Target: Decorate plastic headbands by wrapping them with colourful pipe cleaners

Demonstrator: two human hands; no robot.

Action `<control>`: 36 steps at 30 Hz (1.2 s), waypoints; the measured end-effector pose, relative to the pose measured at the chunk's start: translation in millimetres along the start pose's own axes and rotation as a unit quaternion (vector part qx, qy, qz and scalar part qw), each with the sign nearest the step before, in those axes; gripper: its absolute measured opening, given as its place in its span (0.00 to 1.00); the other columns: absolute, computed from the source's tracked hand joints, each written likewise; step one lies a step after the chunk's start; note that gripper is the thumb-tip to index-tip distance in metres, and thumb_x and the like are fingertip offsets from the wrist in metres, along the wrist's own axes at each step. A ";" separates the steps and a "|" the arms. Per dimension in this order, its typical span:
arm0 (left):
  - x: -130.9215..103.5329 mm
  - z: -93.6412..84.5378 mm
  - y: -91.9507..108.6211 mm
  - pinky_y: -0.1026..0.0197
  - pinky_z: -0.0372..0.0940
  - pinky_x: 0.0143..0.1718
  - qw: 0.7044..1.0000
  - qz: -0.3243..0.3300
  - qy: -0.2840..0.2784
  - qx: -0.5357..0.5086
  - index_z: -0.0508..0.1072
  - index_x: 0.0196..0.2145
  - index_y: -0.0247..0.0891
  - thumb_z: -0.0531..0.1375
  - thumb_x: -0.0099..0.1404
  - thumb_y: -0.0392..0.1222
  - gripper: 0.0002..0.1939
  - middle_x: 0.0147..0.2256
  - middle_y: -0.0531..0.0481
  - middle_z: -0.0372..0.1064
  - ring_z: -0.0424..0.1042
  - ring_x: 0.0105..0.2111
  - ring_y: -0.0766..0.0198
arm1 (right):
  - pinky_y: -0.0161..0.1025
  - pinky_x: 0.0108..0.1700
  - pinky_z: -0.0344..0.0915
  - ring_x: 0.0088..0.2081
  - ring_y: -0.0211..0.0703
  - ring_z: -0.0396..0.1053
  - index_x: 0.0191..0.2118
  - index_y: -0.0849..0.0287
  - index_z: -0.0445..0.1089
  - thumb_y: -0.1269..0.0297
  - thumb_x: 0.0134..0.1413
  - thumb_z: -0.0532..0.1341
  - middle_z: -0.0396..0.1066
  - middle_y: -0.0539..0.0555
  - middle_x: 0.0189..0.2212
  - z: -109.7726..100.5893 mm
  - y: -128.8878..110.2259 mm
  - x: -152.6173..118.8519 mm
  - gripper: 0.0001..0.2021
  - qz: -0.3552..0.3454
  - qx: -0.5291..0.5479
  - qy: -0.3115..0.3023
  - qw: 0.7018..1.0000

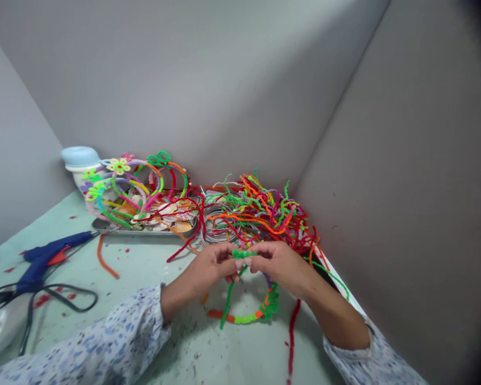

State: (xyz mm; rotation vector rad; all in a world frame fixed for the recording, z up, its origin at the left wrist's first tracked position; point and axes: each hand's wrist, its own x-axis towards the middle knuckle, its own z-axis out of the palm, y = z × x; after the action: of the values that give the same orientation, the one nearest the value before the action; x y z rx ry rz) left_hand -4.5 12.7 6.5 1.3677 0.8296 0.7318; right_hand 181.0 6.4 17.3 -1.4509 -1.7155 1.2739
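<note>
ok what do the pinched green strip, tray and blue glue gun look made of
Green strip: probably chenille over wire; fuzzy, matte, bent into curls. Tray: likely metal, from its grey sheen. Glue gun: seemingly moulded plastic; smooth, even blue body.

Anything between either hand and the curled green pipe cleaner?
Nothing visible. The left hand and right hand both pinch the curled green pipe cleaner; the multicoloured ring shows below the hands, not between them and it.

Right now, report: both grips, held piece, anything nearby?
Left grip and right grip pinching looped green pipe cleaner. Multicolored hoop below. Pipe-cleaner heap just beyond.
</note>
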 end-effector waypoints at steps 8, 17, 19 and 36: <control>-4.0 4.8 -4.0 0.68 0.55 0.24 0.996 0.049 0.072 -0.013 0.69 0.36 0.35 0.59 0.60 0.41 0.08 0.24 0.56 0.62 0.59 0.24 0.70 | 0.31 0.23 0.52 0.22 0.32 0.55 0.31 0.58 0.72 0.62 0.50 0.60 0.66 0.46 0.22 1.5 -5.0 -1.5 0.06 -0.016 -0.008 0.001 1.000; -3.6 3.2 -6.0 0.68 0.51 0.19 0.995 0.030 0.095 -0.002 0.67 0.32 0.36 0.56 0.63 0.44 0.08 0.18 0.58 0.58 0.54 0.18 0.71 | 0.30 0.20 0.50 0.19 0.31 0.53 0.31 0.59 0.72 0.62 0.49 0.60 0.65 0.46 0.21 1.7 -11.2 -5.6 0.07 0.002 -0.004 0.002 1.000; -4.0 2.7 -7.4 0.68 0.50 0.19 0.995 0.030 0.092 0.001 0.67 0.31 0.36 0.56 0.63 0.44 0.08 0.18 0.58 0.57 0.53 0.18 0.72 | 0.30 0.20 0.50 0.19 0.31 0.52 0.31 0.58 0.72 0.62 0.49 0.60 0.65 0.46 0.21 1.8 -11.6 -5.6 0.07 0.006 -0.005 0.005 1.000; -11.5 6.5 -8.8 0.65 0.60 0.34 0.997 0.045 0.044 -0.047 0.70 0.42 0.37 0.63 0.57 0.42 0.14 0.35 0.50 0.70 0.67 0.35 0.64 | 0.31 0.23 0.51 0.21 0.32 0.56 0.32 0.59 0.74 0.63 0.50 0.60 0.67 0.47 0.23 2.3 -13.7 -9.4 0.07 -0.017 -0.012 -0.006 1.000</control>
State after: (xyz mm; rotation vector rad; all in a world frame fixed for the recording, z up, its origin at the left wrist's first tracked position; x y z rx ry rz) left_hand -5.3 -1.1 -1.2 1.3017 0.7966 0.8949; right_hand 175.6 -2.8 30.3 -1.4240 -1.7623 1.2491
